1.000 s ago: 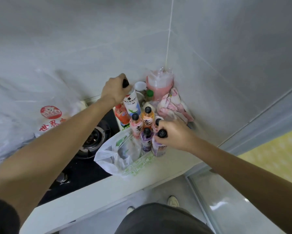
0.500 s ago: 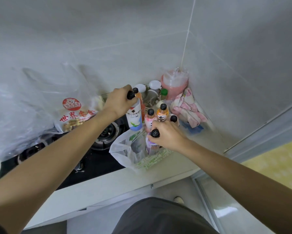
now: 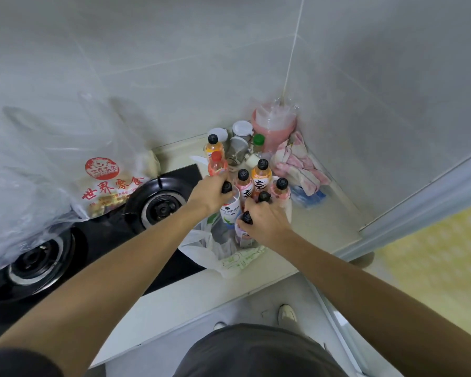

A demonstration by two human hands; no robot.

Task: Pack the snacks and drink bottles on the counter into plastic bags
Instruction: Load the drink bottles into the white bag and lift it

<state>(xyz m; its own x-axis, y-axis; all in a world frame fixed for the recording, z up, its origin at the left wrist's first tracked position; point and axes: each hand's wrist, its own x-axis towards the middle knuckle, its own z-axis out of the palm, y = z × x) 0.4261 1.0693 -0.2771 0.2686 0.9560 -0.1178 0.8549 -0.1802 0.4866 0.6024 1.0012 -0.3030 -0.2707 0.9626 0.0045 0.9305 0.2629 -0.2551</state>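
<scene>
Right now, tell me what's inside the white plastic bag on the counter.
The white plastic bag lies open. The right hand holds a purple-labelled bottle in its mouth; the left hand holds a white bottle just above. The bag's bottom is hidden by folds.

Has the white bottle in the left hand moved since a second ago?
Yes. The white bottle came forward from the back cluster, toward the bag, past the standing orange bottle.

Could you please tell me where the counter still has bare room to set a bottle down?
Free: the strip right of the white bag, between the right hand and the counter's right edge, and the front strip below the hob. Crowded: the back corner, with bottles, jars, pink cups and a cloth.
</scene>
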